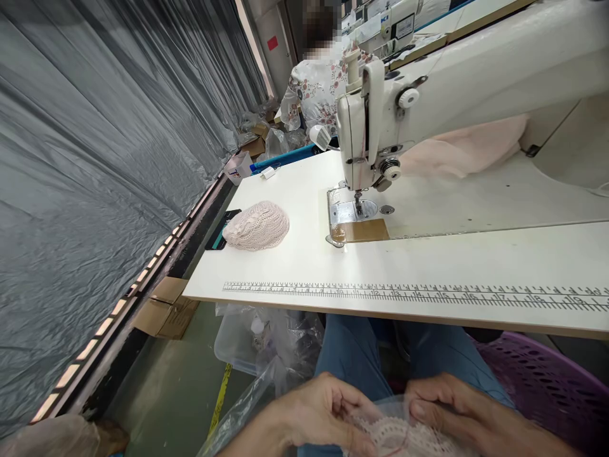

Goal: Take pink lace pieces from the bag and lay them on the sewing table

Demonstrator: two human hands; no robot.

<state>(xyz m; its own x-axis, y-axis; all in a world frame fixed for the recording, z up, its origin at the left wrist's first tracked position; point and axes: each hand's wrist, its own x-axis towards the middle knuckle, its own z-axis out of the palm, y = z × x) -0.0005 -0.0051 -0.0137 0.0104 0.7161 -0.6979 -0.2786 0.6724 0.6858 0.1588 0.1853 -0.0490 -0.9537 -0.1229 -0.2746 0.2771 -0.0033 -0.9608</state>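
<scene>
Both hands (385, 416) pinching lace (404, 438), purple basket (537, 381)

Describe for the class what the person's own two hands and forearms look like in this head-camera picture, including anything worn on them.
Both hands are bare: the left hand and the right hand wear no gloves, and no rings or watch show on the visible parts. The fingers are uncovered. The forearms, where they enter at the bottom edge, show no sleeves. The wrists are partly cut off by the frame, so anything further up cannot be seen.

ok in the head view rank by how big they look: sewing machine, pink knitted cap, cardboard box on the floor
1. sewing machine, by far.
2 and 3. pink knitted cap and cardboard box look alike; the box lies partly hidden under the table, so unsure.
</scene>
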